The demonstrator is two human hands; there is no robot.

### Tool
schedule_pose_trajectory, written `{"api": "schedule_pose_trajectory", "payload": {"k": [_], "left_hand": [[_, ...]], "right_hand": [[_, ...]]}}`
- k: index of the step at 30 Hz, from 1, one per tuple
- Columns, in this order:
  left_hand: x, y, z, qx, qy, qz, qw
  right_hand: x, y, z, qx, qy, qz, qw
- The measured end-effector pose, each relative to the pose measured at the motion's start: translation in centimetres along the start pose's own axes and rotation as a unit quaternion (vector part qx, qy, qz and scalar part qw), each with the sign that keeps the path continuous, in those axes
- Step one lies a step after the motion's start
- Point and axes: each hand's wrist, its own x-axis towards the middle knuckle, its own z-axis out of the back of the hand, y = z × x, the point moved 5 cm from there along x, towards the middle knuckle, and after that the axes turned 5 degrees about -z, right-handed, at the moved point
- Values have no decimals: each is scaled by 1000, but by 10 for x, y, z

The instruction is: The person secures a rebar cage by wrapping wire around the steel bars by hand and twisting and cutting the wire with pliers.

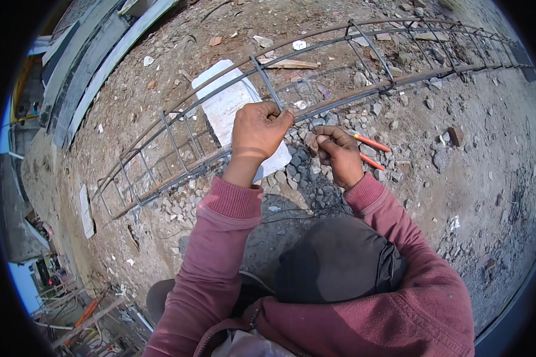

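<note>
A long reinforcement cage of steel bars and stirrups (175,142) stretches across the view, raised off the ground at least in part. My left hand (260,130) closes on it where a steel stirrup (268,85) meets the near long bars (335,100). Just right of there, my right hand (339,151) has thumb and forefinger pinched together; whether a thin tie wire is between them is too small to tell. Pliers with red handles (371,143) stick out from that hand's far side, their jaws hidden by the fingers.
Beneath the cage lies a white slab (225,96) on rubble, beside a wood scrap (290,64). Grey gravel (312,174) and loose wire (303,212) lie before my knee (335,263). Long boards (102,58) are at upper left, and clutter with poles (89,319) at lower left.
</note>
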Motion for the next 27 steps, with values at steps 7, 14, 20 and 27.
{"api": "schedule_pose_trajectory", "payload": {"k": [7, 14, 20, 27], "left_hand": [[-13, -14, 15, -168, -138, -80, 973], [-9, 6, 11, -326, -95, -18, 940], [-3, 5, 16, -384, -42, 30, 922], [-15, -2, 15, -421, -101, -36, 901]], "right_hand": [[10, 17, -38, 87, 113, -28, 989], [12, 18, -40, 49, 103, -33, 993], [1, -2, -5, 110, -6, -33, 993], [11, 30, -42, 4, 144, -28, 989]]}}
